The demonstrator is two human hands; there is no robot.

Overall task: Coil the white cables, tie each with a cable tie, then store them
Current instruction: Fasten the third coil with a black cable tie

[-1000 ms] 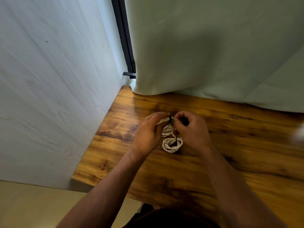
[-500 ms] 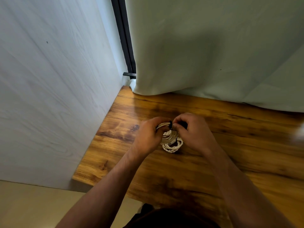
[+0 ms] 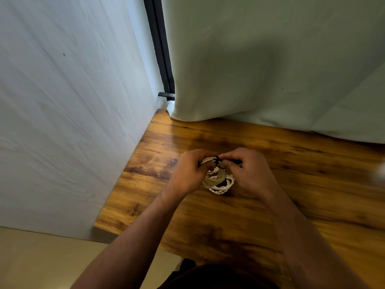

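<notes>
Pinching coiled white cable [image 3: 215, 179] with left hand [image 3: 187, 172], black cable tie [image 3: 217, 160] with right hand [image 3: 250, 171]. Likely light, floppy; grip beside tie.

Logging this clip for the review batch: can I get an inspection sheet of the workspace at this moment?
Surface: wooden table, dark-grained and glossy.
Job's things: smooth white coil between the hands, with a black cable tie round its strands. A twisted white coil lies below it, seemingly on the table.
Clutter: blurred white patch at the right edge, cannot identify.
Grips: left hand grips the smooth coil's strands; right hand pinches the tie.
Cables: only those two coils seen.
Surroundings: pale curtain behind the table, white panel at left, black frame between them.
</notes>
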